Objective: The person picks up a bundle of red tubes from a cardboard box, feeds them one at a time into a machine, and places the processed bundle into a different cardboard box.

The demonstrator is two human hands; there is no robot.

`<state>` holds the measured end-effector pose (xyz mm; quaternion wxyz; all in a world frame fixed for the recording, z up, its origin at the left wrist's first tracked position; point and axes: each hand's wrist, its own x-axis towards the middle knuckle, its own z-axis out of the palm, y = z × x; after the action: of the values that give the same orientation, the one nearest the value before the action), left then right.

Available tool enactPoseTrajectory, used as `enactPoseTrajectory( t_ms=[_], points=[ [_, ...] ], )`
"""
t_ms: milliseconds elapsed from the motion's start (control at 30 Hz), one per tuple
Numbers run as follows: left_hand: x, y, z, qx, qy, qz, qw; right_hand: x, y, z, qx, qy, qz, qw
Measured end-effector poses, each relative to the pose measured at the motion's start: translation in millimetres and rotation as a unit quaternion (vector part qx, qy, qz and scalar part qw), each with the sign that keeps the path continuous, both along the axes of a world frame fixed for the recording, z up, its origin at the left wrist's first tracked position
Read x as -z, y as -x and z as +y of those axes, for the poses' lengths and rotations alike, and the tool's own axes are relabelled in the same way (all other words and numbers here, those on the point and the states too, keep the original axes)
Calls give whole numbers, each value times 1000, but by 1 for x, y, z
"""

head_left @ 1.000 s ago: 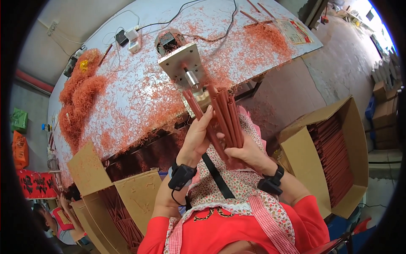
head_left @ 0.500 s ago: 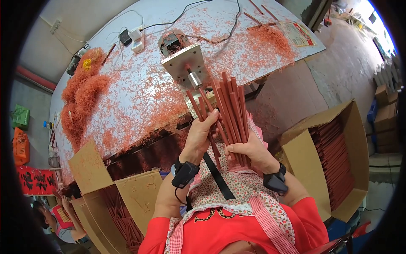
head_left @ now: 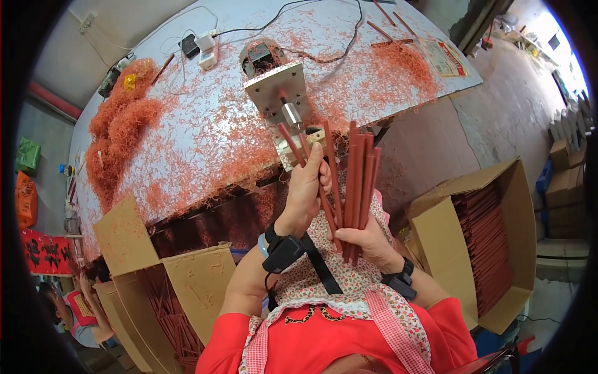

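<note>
My right hand [head_left: 374, 244] is closed round the lower part of a bundle of thin reddish-brown sticks [head_left: 359, 177], which stand nearly upright above my apron. To its left, my left hand [head_left: 301, 198] grips a couple of loose sticks [head_left: 286, 137], thumb laid along one of them. Their upper ends are beside the metal spindle [head_left: 291, 116] of a small motor-driven machine [head_left: 276, 88] at the table edge. Whether a stick touches the spindle, I cannot tell. One stick [head_left: 330, 153] leans between my hands, apart from the bundle's top.
Curly red shavings [head_left: 128, 118] heap on the white table [head_left: 205, 118]. A cardboard box [head_left: 520, 218] of stacked sticks stands right, another open box [head_left: 134, 311] of sticks left. A power cable [head_left: 268, 25] crosses the table. At the lower left a person [head_left: 81, 311] sits.
My hands have moved apart: the left went up toward the spindle with its sticks, the right slightly down with the bundle. The bundle has become narrower and more upright.
</note>
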<state>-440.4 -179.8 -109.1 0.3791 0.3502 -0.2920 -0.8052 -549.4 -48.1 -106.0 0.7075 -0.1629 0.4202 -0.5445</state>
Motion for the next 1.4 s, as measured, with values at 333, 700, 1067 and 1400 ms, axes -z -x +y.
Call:
enactPoseTrajectory(
  t_ms=[333, 700, 1067, 1400],
  points=[
    [4, -17, -2, 70, -12, -40, 997, -26, 3, -22, 13, 34, 66, 997],
    [12, -11, 14, 75, -113, 195, 971, -1, -4, -2, -20, 95, 215, 972],
    [20, -24, 0, 93, -39, 31, 994, -22, 6, -11, 2, -18, 54, 998],
    [10, -54, -2, 67, 180, -131, 973, -10, 67, 17, -205, 165, 595, 760]
  ],
)
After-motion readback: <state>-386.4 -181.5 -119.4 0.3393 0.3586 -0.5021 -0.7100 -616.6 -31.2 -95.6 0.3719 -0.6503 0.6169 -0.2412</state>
